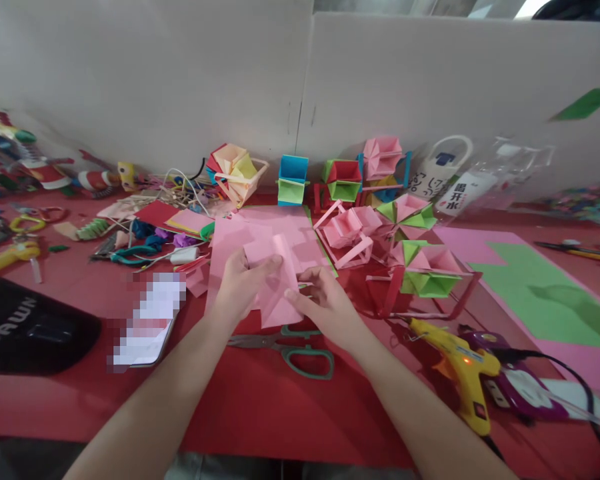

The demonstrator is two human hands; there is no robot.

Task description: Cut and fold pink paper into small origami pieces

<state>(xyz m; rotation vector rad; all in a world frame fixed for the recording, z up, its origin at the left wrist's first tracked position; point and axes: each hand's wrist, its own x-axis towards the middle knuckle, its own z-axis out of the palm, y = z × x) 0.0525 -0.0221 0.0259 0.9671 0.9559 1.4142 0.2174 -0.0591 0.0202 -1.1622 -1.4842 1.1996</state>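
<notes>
A piece of pink paper [275,303] with a curled, folded edge is between my two hands in the middle of the view. My left hand [245,283] pinches it from the left, thumb on top near the fold. On the right edge, my right hand [323,297] grips it between thumb and fingers. Underneath lie larger pink sheets [225,233] with a green edge showing. Just below my hands, scissors with green handles [307,360] rest on the red table [260,413], partly covered by the paper and my right hand.
Folded paper wheels on stands [430,267] line the back and right. A yellow glue gun [460,370] with a lit light lies at right by a purple device [525,390]. A phone [153,320] and black cup [35,327] are at left. Green paper [545,287] lies far right.
</notes>
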